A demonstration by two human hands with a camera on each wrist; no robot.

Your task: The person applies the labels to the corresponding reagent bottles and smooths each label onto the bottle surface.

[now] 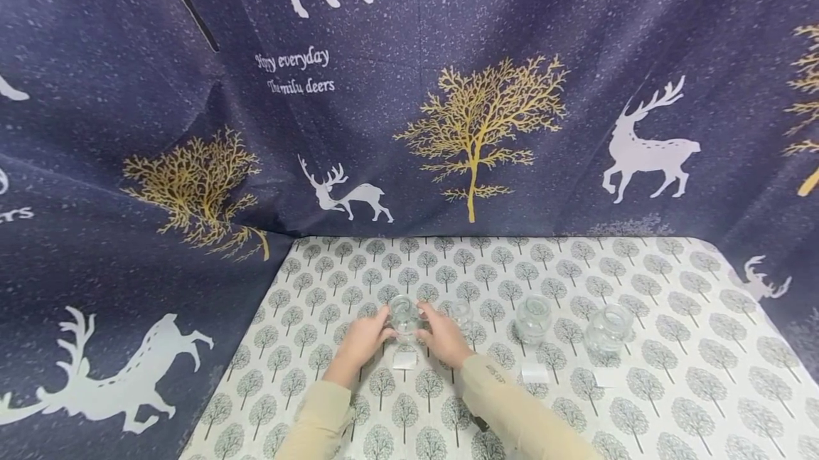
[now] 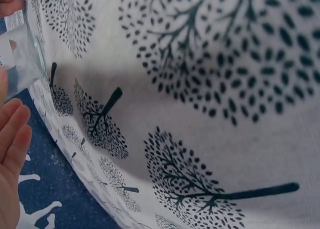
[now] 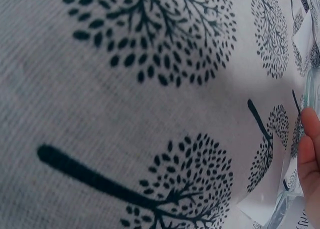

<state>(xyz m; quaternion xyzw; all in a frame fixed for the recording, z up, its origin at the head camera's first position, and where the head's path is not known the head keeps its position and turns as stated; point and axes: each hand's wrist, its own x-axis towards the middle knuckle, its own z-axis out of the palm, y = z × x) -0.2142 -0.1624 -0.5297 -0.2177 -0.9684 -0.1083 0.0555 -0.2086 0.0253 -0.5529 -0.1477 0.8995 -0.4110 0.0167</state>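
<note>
A small clear glass jar [image 1: 403,311] stands on the patterned cloth with a hand on each side. My left hand [image 1: 365,339] holds its left side between fingers and thumb. From the opposite side, my right hand [image 1: 444,335] holds it the same way. In the left wrist view, part of the jar [image 2: 30,64] shows beside my left fingers [image 2: 15,134]. My right fingers [image 3: 310,139] appear at the edge of the right wrist view, by a glass rim. A white paper slip [image 1: 404,360] lies just in front of the held jar.
Right of the hands stand more clear glass jars: one close by [image 1: 461,314], another farther along [image 1: 533,318], and a larger one [image 1: 608,332]. White slips [image 1: 534,372] lie in front of some. A small dark object [image 1: 480,423] sits by the right sleeve. Dark blue curtains [image 1: 384,126] hang behind.
</note>
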